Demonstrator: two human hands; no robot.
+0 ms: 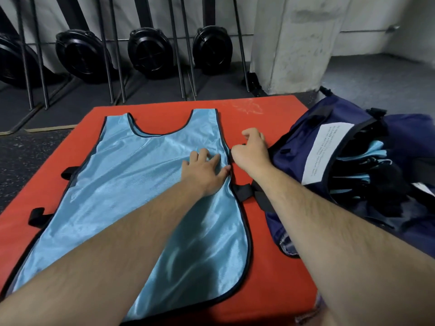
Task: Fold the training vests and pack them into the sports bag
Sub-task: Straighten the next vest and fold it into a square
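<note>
My left hand [204, 170] lies flat on the light blue shiny training vest with black trim [131, 184], fingers straight and slightly spread. It presses near the vest's right edge, about chest height. My right hand [250, 152] is just beside it at that same edge, fingers curled in, pinching the black binding below the right armhole. The grip is narrow, with only the fabric edge in it.

The vest is spread flat on the red padded mat [266, 274], neck end far and hem near, covering the mat's left and middle. Both forearms come in from the near side, the left one across the vest. The mat has black webbing loops [67, 172]: two on its left side and one on the right, just beside the vest's edge.

The navy blue fabric sports bag [306, 142] lies right of the mat against its right side, mouth open. Inside it is a stack of folded light blue vests [376, 149] with black trim. A white printed label [329, 147] sits on the inner flap, its text too blurred to read.

Along the far wall is a row of black round housings [150, 55] with slanted metal rails [115, 55]. A grey concrete pillar [294, 43] stands far right. There is dark speckled floor [28, 156] left of the mat.
</note>
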